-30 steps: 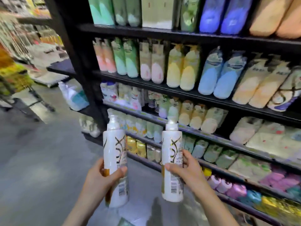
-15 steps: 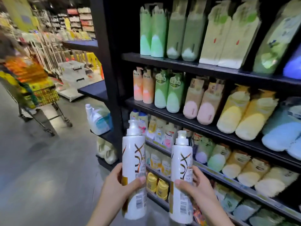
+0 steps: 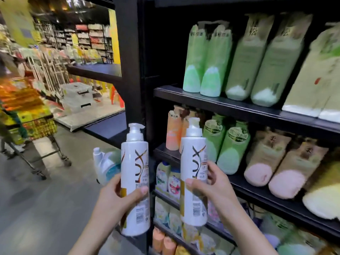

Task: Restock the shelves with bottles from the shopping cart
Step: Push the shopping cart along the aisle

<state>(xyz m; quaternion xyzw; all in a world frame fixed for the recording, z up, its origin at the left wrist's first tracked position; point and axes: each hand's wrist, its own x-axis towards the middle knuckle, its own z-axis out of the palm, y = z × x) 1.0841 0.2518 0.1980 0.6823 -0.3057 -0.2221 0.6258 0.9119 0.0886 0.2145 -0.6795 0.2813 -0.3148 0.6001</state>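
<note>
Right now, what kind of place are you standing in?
A supermarket aisle, most likely the toiletries section: black shelves stocked with packaged goods, a loaded shopping cart on the left, and more stocked aisles behind it.

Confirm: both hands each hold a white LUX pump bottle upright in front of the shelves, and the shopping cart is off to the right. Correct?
Not quite. The shopping cart is off to the left, not the right, as the head view shows. The rest holds: the left hand holds one white LUX pump bottle and the right hand holds the other white LUX pump bottle, both upright in front of the shelves.
</note>
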